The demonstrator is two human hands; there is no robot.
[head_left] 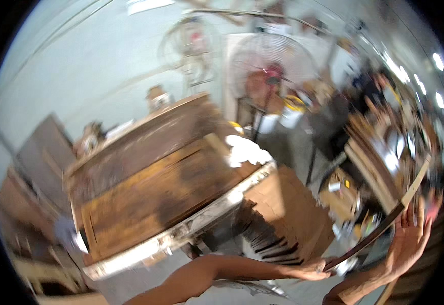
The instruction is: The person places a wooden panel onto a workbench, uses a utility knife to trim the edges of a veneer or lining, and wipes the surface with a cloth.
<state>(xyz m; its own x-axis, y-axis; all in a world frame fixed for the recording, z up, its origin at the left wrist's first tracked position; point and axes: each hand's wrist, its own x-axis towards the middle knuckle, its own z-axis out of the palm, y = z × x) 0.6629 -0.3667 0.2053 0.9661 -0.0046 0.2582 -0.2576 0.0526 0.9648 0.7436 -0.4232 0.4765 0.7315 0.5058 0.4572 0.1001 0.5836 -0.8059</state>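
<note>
The hands are apart, spaced along one long wooden strip [369, 237] that slants up from the left to the right. The left hand [311, 272] appears closed on its lower, dark end, though blur hides how the fingers wrap. The right hand [407, 243] is open, fingers stretched upward, its palm side against or just beside the strip below the pale upper end; I cannot tell whether it presses there.

The strip looks slim and fairly light for its length, likely stiff but with some spring; its bow may partly come from the lens. A narrow piece like this could twist or whip at the free end, and thin edges might splinter. A hold near each end, with fingers around the flat faces, should steady it best; the dark surface may be smoother to grip than the pale part.

Just above the left hand lies a brown cardboard sheet [303, 208], with dark slats [278, 249] at its near edge. Farther left stands a worn wooden workbench [145, 201], a white cloth [247, 151] at its far corner. Beyond the right hand, up and to its left, are stacked boards [372, 168], and farther off a large fan [273, 71].
</note>
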